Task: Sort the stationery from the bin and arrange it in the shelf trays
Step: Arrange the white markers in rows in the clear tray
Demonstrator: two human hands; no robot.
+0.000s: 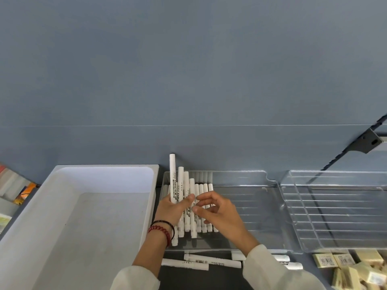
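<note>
- You are facing a plain blue-grey wall (188, 70), with a black bracket (366, 143) jutting out at the far right.
- A dark shelf surface (184, 279) is running along below it, carrying everything in view.
- A white bin (104, 165) is sitting at the left, its inside bare where it shows.
- Just beside the bin, a clear tray (251, 172) is lying against the wall, and a second clear tray (335, 206) is sitting right of it, their edges overlapping.
- Cream-coloured packs (343, 261) with barcode labels are piling up at the lower right.
- A row of white markers (206, 191) is lying side by side in the left end of the first tray, pointing toward the wall.
- Your left hand (171, 210) is grasping a fanned bunch of markers (173, 174) over that end of the tray; they are white with black print, standing steeply with their tips stepping down from left to right.
- Your right hand (219, 212) is hovering over the row with fingers curled and spread, its index fingertip meeting your left thumb; whether it is pinching a marker I cannot tell.
- Loose markers (211, 261) are lying crosswise on the shelf in front of the tray, partly under your right sleeve.
- Red and black bracelets (161, 229) are circling your left wrist.
</note>
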